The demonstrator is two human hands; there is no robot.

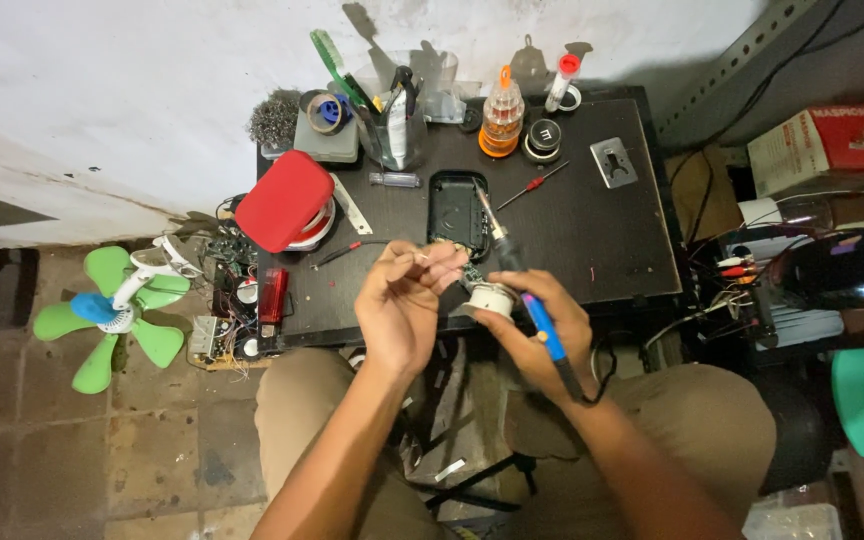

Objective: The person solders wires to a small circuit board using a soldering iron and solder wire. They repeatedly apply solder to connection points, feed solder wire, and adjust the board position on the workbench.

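Note:
My right hand [542, 325] grips a soldering iron [522, 290] with a blue handle; its tip points up toward a black plastic case [457, 212] lying open on the dark table [592, 240]. The same hand also holds a small white round part [492, 298] against its fingers. My left hand [402, 300] pinches a thin strand of solder wire [422, 257] between thumb and fingers, just left of the white part and a small circuit piece [472, 276].
A red round box [284, 200], a cup of tools [397, 125], an orange screwdriver-bit set [501, 118], a red screwdriver [532, 185] and a metal plate [614, 162] lie on the table. A green fan blade [112, 315] and circuit boards [237, 290] sit left on the floor.

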